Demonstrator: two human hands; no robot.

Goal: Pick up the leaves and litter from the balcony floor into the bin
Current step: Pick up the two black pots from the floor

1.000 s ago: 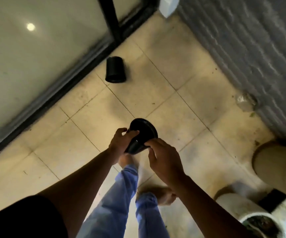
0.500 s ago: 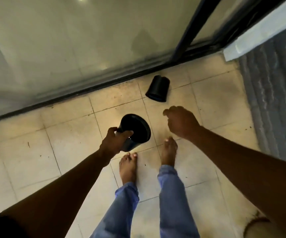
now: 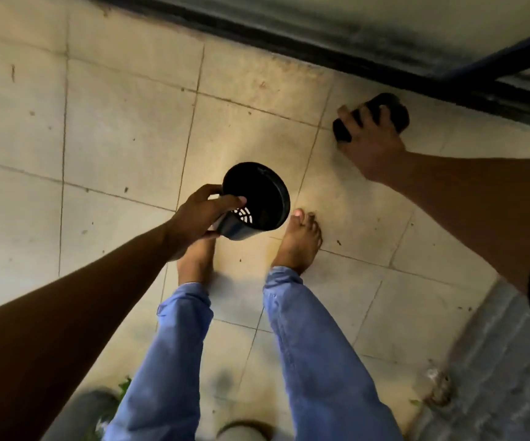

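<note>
My left hand [image 3: 203,214] grips a black plastic pot [image 3: 257,198] by its rim, thumb inside the mouth. The pot is tilted so I look into it, and the slotted drain holes show at its bottom. My right hand [image 3: 370,144] reaches to the far right and its fingers curl over a second black pot [image 3: 391,111] lying on its side on the tiled floor by the door track. That pot is partly hidden by my fingers. Small dark bits of litter [image 3: 338,242] dot the beige tiles.
A dark sliding-door track [image 3: 321,49] runs along the top. A grey textured wall [image 3: 496,377] edges the floor at the bottom right, with debris [image 3: 438,389] at its foot. My bare feet and blue jeans [image 3: 314,345] stand mid-floor. Planter rims [image 3: 244,429] show at the bottom edge.
My right hand let go of the pot held by both hands, swung out to the right and came down on the second pot on the floor. I stepped closer to the door.
</note>
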